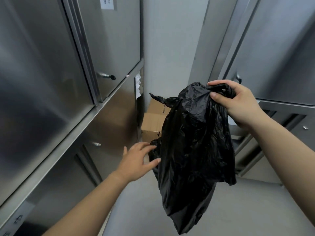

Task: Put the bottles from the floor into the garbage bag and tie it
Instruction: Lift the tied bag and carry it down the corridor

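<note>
The right hand [238, 103] pinches the soft, light garbage bag [196, 142] at its gathered top. The left hand [138, 159] is open, touching its side. Best grip seems the neck.

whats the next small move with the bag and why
Probably bring the left hand onto the loose handle and open the bag. The right hand pinches only the other handle, the bag hangs limp, untied, and no bottles are in view yet.

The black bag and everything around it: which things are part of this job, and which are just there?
Part of the job: garbage bag, right hand gripping its top, left hand open beside it.

Just there: cardboard box, steel cabinets, paper label.
</note>
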The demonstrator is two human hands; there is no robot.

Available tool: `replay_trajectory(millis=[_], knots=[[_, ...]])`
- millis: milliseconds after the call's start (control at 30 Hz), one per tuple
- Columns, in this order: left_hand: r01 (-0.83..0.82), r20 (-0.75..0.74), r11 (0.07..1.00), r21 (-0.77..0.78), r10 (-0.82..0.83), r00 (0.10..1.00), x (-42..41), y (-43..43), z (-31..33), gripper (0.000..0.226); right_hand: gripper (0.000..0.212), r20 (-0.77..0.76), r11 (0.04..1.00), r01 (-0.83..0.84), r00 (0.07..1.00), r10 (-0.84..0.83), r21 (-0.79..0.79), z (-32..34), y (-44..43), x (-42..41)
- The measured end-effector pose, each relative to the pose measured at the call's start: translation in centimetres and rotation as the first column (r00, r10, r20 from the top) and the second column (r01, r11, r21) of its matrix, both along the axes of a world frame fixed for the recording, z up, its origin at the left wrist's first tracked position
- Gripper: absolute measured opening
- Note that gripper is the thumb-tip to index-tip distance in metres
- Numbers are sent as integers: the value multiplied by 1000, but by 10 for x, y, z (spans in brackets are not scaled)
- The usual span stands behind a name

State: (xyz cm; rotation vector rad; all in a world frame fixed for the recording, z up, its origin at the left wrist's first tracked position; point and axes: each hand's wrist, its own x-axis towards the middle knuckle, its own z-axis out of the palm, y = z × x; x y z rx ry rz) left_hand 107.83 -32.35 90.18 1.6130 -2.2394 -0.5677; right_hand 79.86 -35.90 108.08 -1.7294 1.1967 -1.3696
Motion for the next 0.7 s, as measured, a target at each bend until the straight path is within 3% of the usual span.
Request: replay_trajectory(millis=[300,400,533,700], knots=[[130,-328,984,124,-83,941,-73,-52,-2,82,27,-15,995,71,997,-72,-75,32,-51,-13],[120,-374,983,136,-61,925,-92,-71,-5,67,26,-15,990,101,995,-103,-97,41,-63,-23],[63,-493,986,153,21,870,-109,-88,-5,28,26,13,984,136,991,-136,-115,50,-72,-38],[16,-677,962,273,180,713,-94,-107,-1,12,26,-38,976,176,983,-182,-131,50,-79,-52]])
